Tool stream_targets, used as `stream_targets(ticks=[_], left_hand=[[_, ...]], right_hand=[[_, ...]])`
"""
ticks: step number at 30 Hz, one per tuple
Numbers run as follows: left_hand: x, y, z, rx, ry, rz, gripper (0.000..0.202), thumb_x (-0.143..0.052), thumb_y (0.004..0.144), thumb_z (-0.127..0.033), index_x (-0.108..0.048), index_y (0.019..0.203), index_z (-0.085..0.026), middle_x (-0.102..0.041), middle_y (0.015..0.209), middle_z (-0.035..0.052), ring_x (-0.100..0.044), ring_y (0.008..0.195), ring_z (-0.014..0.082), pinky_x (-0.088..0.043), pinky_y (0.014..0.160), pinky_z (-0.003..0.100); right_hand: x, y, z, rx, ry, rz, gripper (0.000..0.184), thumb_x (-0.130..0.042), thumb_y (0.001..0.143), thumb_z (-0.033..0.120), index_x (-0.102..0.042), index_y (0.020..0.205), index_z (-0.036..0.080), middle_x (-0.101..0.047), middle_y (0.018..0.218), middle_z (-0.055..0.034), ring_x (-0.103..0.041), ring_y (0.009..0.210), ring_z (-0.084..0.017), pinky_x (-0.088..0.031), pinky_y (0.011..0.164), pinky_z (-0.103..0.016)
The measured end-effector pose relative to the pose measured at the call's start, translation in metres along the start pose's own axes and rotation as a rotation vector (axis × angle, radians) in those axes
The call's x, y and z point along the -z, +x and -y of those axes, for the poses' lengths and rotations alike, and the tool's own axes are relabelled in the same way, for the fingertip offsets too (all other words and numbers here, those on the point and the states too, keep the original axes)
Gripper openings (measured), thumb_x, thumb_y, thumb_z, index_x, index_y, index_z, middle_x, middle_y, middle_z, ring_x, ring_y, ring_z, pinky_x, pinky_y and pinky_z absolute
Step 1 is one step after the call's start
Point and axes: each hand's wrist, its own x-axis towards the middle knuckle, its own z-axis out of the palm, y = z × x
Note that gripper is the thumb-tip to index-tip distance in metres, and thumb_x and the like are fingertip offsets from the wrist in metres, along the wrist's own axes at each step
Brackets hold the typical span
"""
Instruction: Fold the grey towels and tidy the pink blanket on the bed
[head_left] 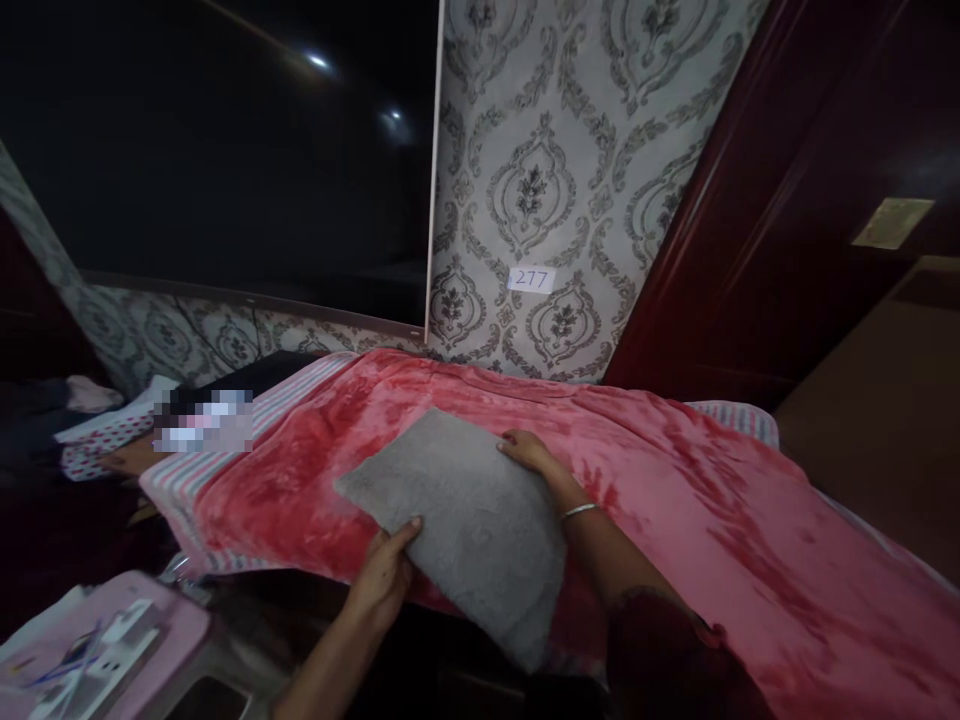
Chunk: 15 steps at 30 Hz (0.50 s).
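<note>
A grey fuzzy cloth (465, 510), folded flat, lies on a red plush blanket (675, 500) that covers a table. My left hand (386, 575) grips the cloth's near left edge, thumb on top and fingers under it. My right hand (529, 452) rests on the cloth's far right edge with fingers curled over it. A thin bangle sits on my right wrist. The cloth's lower end hangs over the table's front edge.
A striped sheet (300, 395) shows under the blanket. A pink box (150, 640) with papers sits low at the left. Clothes (97, 420) lie piled at the far left. Patterned wallpaper with a "277" label (531, 279) is behind, a dark wooden door (787, 200) at right.
</note>
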Motion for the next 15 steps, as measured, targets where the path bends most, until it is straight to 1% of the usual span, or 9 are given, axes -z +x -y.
stream_targets(ticks=[2, 4, 6, 8, 10, 12, 13, 15], left_hand=[[0.0, 0.003, 0.005, -0.035, 0.012, -0.002, 0.031, -0.079, 0.07, -0.009, -0.068, 0.098, -0.018, -0.076, 0.101, 0.0112, -0.07, 0.109, 0.0269, -0.058, 0.096, 0.036], [0.0, 0.006, 0.009, -0.06, 0.023, -0.009, 0.034, -0.082, 0.068, -0.012, -0.068, 0.098, -0.02, -0.076, 0.099, 0.0105, -0.069, 0.11, 0.0278, -0.057, 0.097, 0.038], [0.0, 0.009, 0.011, -0.079, 0.034, -0.009, 0.033, -0.082, 0.065, -0.013, -0.068, 0.095, -0.02, -0.076, 0.097, 0.0101, -0.07, 0.106, 0.0281, -0.057, 0.096, 0.039], [-0.003, 0.01, 0.006, -0.098, 0.053, -0.004, 0.031, -0.081, 0.063, -0.012, -0.069, 0.091, -0.018, -0.076, 0.095, 0.0097, -0.072, 0.098, 0.0269, -0.058, 0.092, 0.037], [-0.007, 0.012, -0.008, -0.109, 0.08, 0.008, 0.03, -0.08, 0.061, -0.011, -0.069, 0.088, -0.017, -0.076, 0.092, 0.0085, -0.072, 0.088, 0.0243, -0.059, 0.084, 0.034], [-0.015, 0.018, -0.03, -0.099, 0.113, 0.032, 0.031, -0.077, 0.059, -0.009, -0.07, 0.088, -0.015, -0.076, 0.085, 0.0067, -0.071, 0.078, 0.0219, -0.06, 0.075, 0.032], [-0.02, 0.023, -0.042, -0.085, 0.13, 0.051, 0.031, -0.076, 0.059, -0.008, -0.07, 0.088, -0.015, -0.075, 0.082, 0.006, -0.07, 0.074, 0.0213, -0.059, 0.072, 0.031], [-0.03, 0.038, -0.066, -0.036, 0.167, 0.1, 0.028, -0.075, 0.06, -0.009, -0.071, 0.088, -0.013, -0.074, 0.076, 0.0061, -0.069, 0.066, 0.021, -0.059, 0.066, 0.032]], right_hand=[[0.002, 0.005, 0.0, -0.012, 0.002, 0.03, 0.022, -0.072, 0.076, 0.026, -0.077, 0.095, 0.016, -0.076, 0.099, -0.0095, -0.069, 0.097, -0.027, -0.05, 0.083, -0.031], [0.004, 0.007, 0.001, -0.022, 0.015, 0.052, 0.014, -0.073, 0.073, 0.026, -0.074, 0.082, 0.016, -0.074, 0.082, -0.0056, -0.068, 0.08, -0.023, -0.049, 0.072, -0.029], [0.009, 0.005, 0.002, -0.026, 0.042, 0.051, 0.012, -0.073, 0.071, 0.027, -0.07, 0.074, 0.016, -0.069, 0.07, -0.0011, -0.062, 0.069, -0.018, -0.045, 0.064, -0.026], [0.017, 0.0, 0.002, -0.023, 0.078, 0.029, 0.013, -0.073, 0.069, 0.028, -0.066, 0.069, 0.016, -0.064, 0.064, 0.0023, -0.057, 0.064, -0.015, -0.041, 0.06, -0.024], [0.029, -0.009, 0.001, -0.019, 0.123, 0.0, 0.016, -0.073, 0.068, 0.029, -0.063, 0.067, 0.017, -0.06, 0.061, 0.0039, -0.054, 0.062, -0.013, -0.039, 0.057, -0.023], [0.043, -0.022, -0.002, -0.018, 0.166, -0.028, 0.02, -0.071, 0.069, 0.035, -0.061, 0.068, 0.018, -0.059, 0.062, 0.0039, -0.053, 0.061, -0.013, -0.038, 0.056, -0.023], [0.049, -0.029, -0.005, -0.02, 0.217, -0.037, 0.023, -0.071, 0.069, 0.039, -0.061, 0.07, 0.018, -0.059, 0.062, 0.0034, -0.053, 0.06, -0.014, -0.039, 0.055, -0.023], [0.057, -0.045, -0.013, -0.033, 0.399, -0.04, 0.03, -0.07, 0.068, 0.047, -0.06, 0.072, 0.019, -0.06, 0.063, 0.0023, -0.053, 0.058, -0.014, -0.039, 0.054, -0.024]])
